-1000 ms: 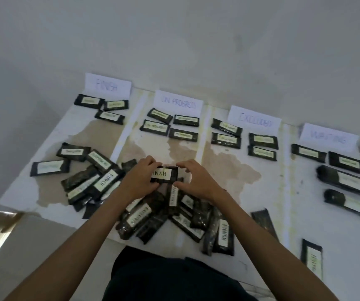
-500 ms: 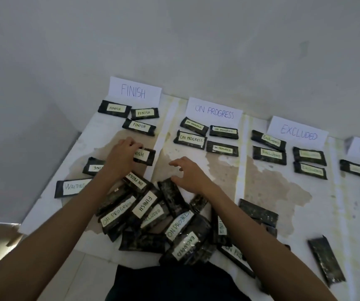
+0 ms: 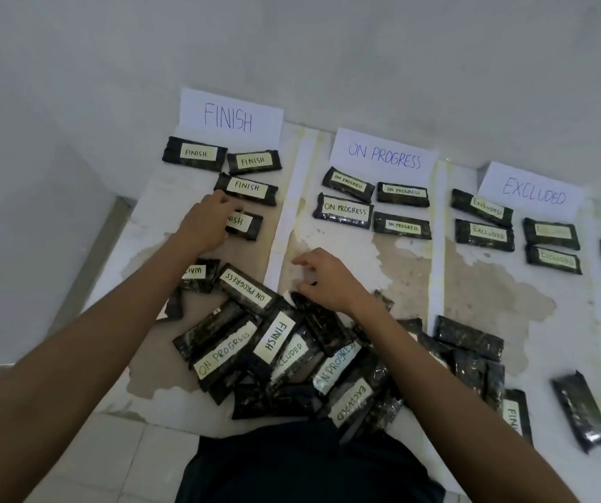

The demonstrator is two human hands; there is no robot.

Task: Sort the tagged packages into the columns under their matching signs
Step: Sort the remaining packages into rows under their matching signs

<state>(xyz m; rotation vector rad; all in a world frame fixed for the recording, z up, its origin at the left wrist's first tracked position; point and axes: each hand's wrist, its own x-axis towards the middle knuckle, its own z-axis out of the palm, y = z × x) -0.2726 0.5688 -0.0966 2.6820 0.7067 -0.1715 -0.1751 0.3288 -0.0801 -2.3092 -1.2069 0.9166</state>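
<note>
Your left hand (image 3: 206, 226): fingers curled over the left end of a black package (image 3: 247, 224). Its tag reads "…NISH", with the start covered by the hand. The package lies flat on the desk (image 3: 491, 303) in the first column, just below three FINISH packages (image 3: 246, 186) and under the FINISH sign (image 3: 231, 116).

Your right hand (image 3: 328, 281): fingers loosely curled, holding nothing, at the far edge of the unsorted pile (image 3: 273, 353). Pile tags you can read: ON PROGRESS, FINISH, EXCLUDED, and one "WAI…" partly behind your left forearm.

Next column: ON PROGRESS sign (image 3: 384, 157), four ON PROGRESS packages (image 3: 344, 211).

Third column: EXCLUDED sign (image 3: 533, 192), four EXCLUDED packages (image 3: 484, 232), two of the tags faint.

White strips (image 3: 280, 219) divide the columns.
</note>
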